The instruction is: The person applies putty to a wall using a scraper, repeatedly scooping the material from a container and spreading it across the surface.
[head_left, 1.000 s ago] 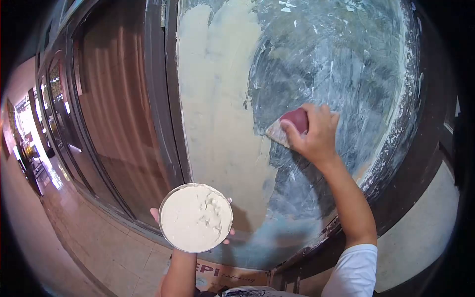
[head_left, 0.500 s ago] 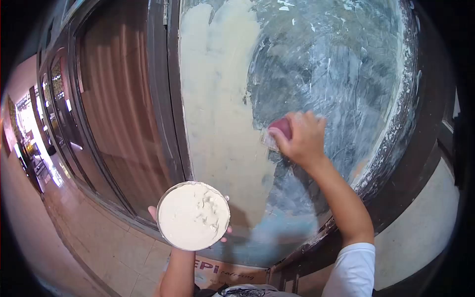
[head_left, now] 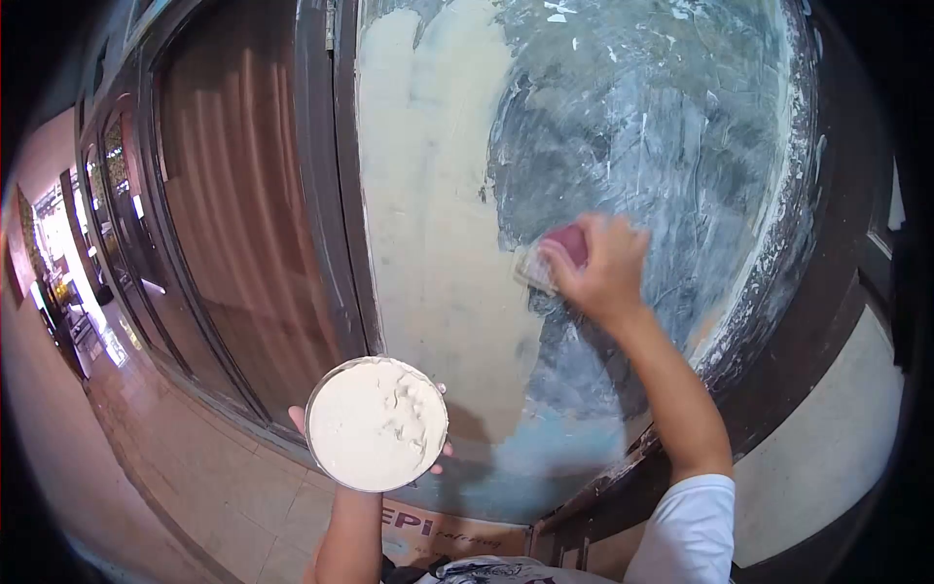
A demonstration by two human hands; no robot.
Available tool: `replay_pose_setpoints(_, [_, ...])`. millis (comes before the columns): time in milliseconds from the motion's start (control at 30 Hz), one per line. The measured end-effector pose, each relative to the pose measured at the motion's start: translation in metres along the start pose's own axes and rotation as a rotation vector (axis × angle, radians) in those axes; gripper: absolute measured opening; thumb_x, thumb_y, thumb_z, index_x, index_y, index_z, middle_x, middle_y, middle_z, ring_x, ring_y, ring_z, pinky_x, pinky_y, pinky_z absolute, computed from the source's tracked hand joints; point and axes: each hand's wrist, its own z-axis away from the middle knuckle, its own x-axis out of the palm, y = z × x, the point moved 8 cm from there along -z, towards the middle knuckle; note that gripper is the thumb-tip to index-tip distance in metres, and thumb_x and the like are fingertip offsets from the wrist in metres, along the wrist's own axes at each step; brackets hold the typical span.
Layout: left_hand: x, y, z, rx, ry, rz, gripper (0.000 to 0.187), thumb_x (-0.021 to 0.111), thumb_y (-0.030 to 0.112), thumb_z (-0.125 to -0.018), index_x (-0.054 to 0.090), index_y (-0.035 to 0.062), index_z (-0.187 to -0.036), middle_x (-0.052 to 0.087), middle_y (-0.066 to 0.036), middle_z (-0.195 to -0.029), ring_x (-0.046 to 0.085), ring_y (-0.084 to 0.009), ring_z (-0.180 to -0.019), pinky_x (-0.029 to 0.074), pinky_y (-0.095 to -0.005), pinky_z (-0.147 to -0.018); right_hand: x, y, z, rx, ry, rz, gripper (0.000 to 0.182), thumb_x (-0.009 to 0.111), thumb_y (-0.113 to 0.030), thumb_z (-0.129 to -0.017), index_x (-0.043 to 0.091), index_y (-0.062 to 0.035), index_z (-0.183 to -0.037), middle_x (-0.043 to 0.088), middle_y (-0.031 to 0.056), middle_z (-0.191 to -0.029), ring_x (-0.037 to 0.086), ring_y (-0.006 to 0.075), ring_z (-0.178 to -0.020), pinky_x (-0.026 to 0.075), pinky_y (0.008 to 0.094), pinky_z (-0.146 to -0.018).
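My right hand (head_left: 611,268) is closed around the reddish handle of a putty scraper (head_left: 568,244). The scraper's pale, putty-smeared blade rests against the door panel (head_left: 671,146), at the border between cream coating and bare grey-blue surface. Lower down, my left hand (head_left: 298,419) supports a round tub (head_left: 312,394) from underneath, its fingertips showing at both sides and the palm hidden. Cream putty (head_left: 360,419) fills the tub, smooth on the left and gouged on the right. A cream layer (head_left: 428,195) covers the panel's left strip.
Left of the panel stands a dark wooden frame (head_left: 326,175) with a hinge, then a glass pane with brown curtains (head_left: 233,185) behind it. A dark frame with chipped paint borders the right. Below are a tiled floor (head_left: 224,487) and a lettered mat (head_left: 452,533).
My right hand and the scraper have shifted slightly right along the coating's edge. The tub in my left hand stays almost in place.
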Motion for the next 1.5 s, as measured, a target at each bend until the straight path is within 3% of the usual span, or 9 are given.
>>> replay_pose_setpoints(100, [-0.002, 0.000, 0.002, 0.009, -0.018, -0.022, 0.128, 0.064, 0.094, -0.070, 0.024, 0.0192, -0.166, 0.013, -0.036, -0.167, 0.033, -0.0784, -0.130, 0.039, -0.0864, -0.098, 0.024, -0.036, 0.040, -0.296, -0.321, -0.057, 0.048, 0.083, -0.050, -0.079, 0.069, -0.0100, -0.103, 0.065, 0.0049, -0.090, 0.056, 0.0263, -0.085, 0.035, 0.0437, -0.076])
replay_pose_setpoints(233, [-0.006, 0.003, 0.004, 0.010, -0.023, -0.015, 0.125, 0.065, 0.091, -0.071, 0.024, 0.0206, -0.166, 0.011, -0.036, -0.167, 0.032, -0.0778, -0.132, 0.039, -0.0861, -0.099, -0.003, 0.009, -0.002, 0.007, 0.017, 0.007, 0.045, 0.082, -0.048, -0.081, 0.068, -0.0104, -0.100, 0.062, 0.0035, -0.087, 0.056, 0.0259, -0.083, 0.035, 0.0447, -0.076])
replay_pose_setpoints(400, [-0.005, 0.002, 0.004, 0.006, -0.019, -0.005, 0.125, 0.065, 0.092, -0.070, 0.025, 0.0217, -0.166, 0.012, -0.035, -0.167, 0.033, -0.0777, -0.131, 0.039, -0.0858, -0.100, 0.017, -0.020, 0.037, -0.179, -0.327, -0.160, 0.043, 0.082, -0.047, -0.082, 0.067, -0.0096, -0.098, 0.063, 0.0053, -0.089, 0.056, 0.0281, -0.082, 0.035, 0.0441, -0.080])
replay_pose_setpoints(600, [-0.010, 0.002, 0.006, 0.015, -0.004, -0.015, 0.127, 0.065, 0.092, -0.070, 0.025, 0.0199, -0.166, 0.011, -0.036, -0.167, 0.034, -0.0778, -0.130, 0.039, -0.0857, -0.099, -0.011, 0.023, -0.011, 0.056, 0.060, -0.007, 0.042, 0.081, -0.048, -0.082, 0.068, -0.0116, -0.099, 0.063, 0.0041, -0.088, 0.057, 0.0268, -0.085, 0.035, 0.0451, -0.077])
replay_pose_setpoints(767, [-0.009, 0.003, 0.005, 0.010, -0.019, -0.008, 0.128, 0.064, 0.093, -0.069, 0.024, 0.0196, -0.166, 0.010, -0.035, -0.168, 0.033, -0.0781, -0.130, 0.038, -0.0862, -0.099, 0.025, -0.036, 0.051, -0.275, -0.361, -0.161, 0.044, 0.081, -0.049, -0.083, 0.068, -0.0101, -0.099, 0.063, 0.0047, -0.089, 0.057, 0.0277, -0.086, 0.036, 0.0465, -0.078])
replay_pose_setpoints(1000, [-0.011, 0.003, 0.008, 0.025, 0.001, 0.012, 0.130, 0.064, 0.094, -0.069, 0.023, 0.0182, -0.166, 0.010, -0.036, -0.167, 0.035, -0.0779, -0.129, 0.042, -0.0858, -0.095, -0.003, 0.013, -0.005, 0.143, 0.062, 0.014, 0.042, 0.083, -0.045, -0.081, 0.068, -0.0115, -0.103, 0.063, 0.0032, -0.090, 0.056, 0.0269, -0.087, 0.035, 0.0453, -0.077])
replay_pose_setpoints(1200, [-0.014, 0.011, 0.013, 0.031, 0.003, -0.025, 0.129, 0.065, 0.092, -0.070, 0.024, 0.0176, -0.166, 0.012, -0.036, -0.167, 0.034, -0.0783, -0.129, 0.041, -0.0864, -0.097, 0.034, -0.042, 0.036, -0.311, -0.260, -0.028, 0.042, 0.077, -0.052, -0.082, 0.067, -0.0135, -0.097, 0.061, 0.0037, -0.088, 0.055, 0.0266, -0.085, 0.034, 0.0466, -0.077])
replay_pose_setpoints(1367, [-0.013, 0.009, 0.013, 0.034, -0.015, -0.008, 0.128, 0.065, 0.092, -0.070, 0.025, 0.0177, -0.166, 0.012, -0.036, -0.167, 0.034, -0.0777, -0.130, 0.040, -0.0855, -0.098, -0.008, 0.020, -0.024, 0.092, 0.178, 0.050, 0.045, 0.076, -0.055, -0.083, 0.068, -0.0134, -0.098, 0.060, 0.0041, -0.087, 0.054, 0.0264, -0.086, 0.034, 0.0468, -0.077])
replay_pose_setpoints(1500, [-0.014, 0.013, 0.015, 0.037, -0.005, -0.015, 0.127, 0.064, 0.092, -0.070, 0.027, 0.0175, -0.165, 0.013, -0.036, -0.167, 0.035, -0.0775, -0.130, 0.039, -0.0863, -0.098, 0.018, -0.023, 0.043, -0.144, -0.228, -0.059, 0.048, 0.078, -0.054, -0.084, 0.068, -0.0117, -0.102, 0.061, 0.0053, -0.088, 0.055, 0.0274, -0.086, 0.034, 0.0459, -0.078])
